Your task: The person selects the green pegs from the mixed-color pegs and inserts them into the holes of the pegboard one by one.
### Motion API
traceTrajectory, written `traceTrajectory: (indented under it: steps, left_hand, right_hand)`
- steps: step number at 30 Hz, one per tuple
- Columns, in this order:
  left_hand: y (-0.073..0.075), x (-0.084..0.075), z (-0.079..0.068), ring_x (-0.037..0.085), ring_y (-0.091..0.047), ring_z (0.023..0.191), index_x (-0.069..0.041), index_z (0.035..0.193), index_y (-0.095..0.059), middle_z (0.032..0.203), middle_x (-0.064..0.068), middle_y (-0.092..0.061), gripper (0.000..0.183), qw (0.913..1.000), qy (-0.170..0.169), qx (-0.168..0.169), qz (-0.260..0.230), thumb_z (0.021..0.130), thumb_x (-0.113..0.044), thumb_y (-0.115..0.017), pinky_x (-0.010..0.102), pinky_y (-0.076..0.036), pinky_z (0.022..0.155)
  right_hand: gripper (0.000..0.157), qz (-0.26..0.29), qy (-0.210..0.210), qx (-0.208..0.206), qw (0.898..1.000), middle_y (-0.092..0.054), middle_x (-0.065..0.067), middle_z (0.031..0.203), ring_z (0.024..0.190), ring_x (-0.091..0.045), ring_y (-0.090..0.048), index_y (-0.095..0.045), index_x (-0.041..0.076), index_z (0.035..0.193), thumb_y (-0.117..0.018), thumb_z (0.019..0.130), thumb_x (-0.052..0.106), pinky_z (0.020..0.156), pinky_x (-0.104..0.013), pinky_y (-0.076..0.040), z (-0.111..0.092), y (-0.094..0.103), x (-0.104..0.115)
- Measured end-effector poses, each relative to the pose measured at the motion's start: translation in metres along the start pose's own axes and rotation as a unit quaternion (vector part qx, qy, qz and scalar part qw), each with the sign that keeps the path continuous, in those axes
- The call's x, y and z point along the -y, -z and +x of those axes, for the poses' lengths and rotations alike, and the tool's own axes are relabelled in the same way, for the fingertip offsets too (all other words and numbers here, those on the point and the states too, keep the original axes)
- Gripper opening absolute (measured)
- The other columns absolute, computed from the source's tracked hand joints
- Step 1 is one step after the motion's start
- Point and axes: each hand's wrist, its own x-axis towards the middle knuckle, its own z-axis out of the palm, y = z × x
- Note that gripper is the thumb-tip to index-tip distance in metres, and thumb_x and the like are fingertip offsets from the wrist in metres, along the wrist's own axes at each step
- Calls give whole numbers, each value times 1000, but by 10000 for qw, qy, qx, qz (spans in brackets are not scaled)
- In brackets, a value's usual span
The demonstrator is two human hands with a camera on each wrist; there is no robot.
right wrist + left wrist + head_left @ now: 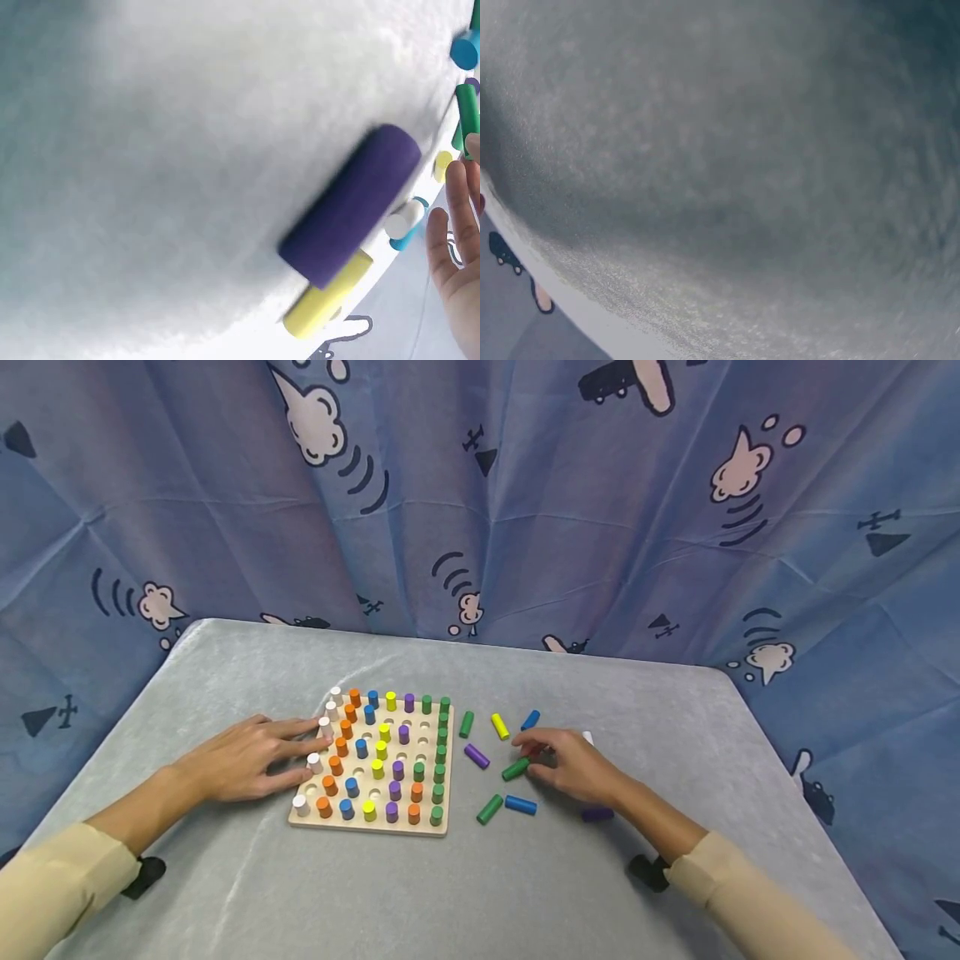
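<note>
Head view | your right hand (566,767) pinches a green peg (514,769), axis slanting, right of the pegboard (358,823) | your left hand (251,758), fingers extended, touches the board.

L hand (251,757) touches L side of pegboard (352,827), R hand (573,766) pinches grn peg (515,768) nr loose pegs (490,809) on tbl (375,893).
</note>
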Motion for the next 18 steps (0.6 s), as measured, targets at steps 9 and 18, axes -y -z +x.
traceTrajectory:
  steps: [9, 18]
  left_hand:
    - [-1, 0, -1, 31, -58, 124, -21, 141, -59, 144, 13, -54, 49, 10000, 8, 2, -10, 97, -42, -61, 52, -48, 89]
    - [-1, -1, 0, 32, -58, 125, -21, 141, -59, 145, 13, -54, 49, 10000, 40, 54, -2, 97, -43, -61, 54, -47, 91]
  right_hand:
    - [42, -31, 168, -108, 9998, -71, -3, 99, 93, -15, -66, -66, 4, 122, -77, 82, -4, 84, -42, -54, 3, 4, 5]
    - [39, 22, 391, -254, 9989, -70, 0, 97, 86, -12, -65, -67, 3, 120, -78, 83, 0, 79, -39, -55, 9, -1, 10]
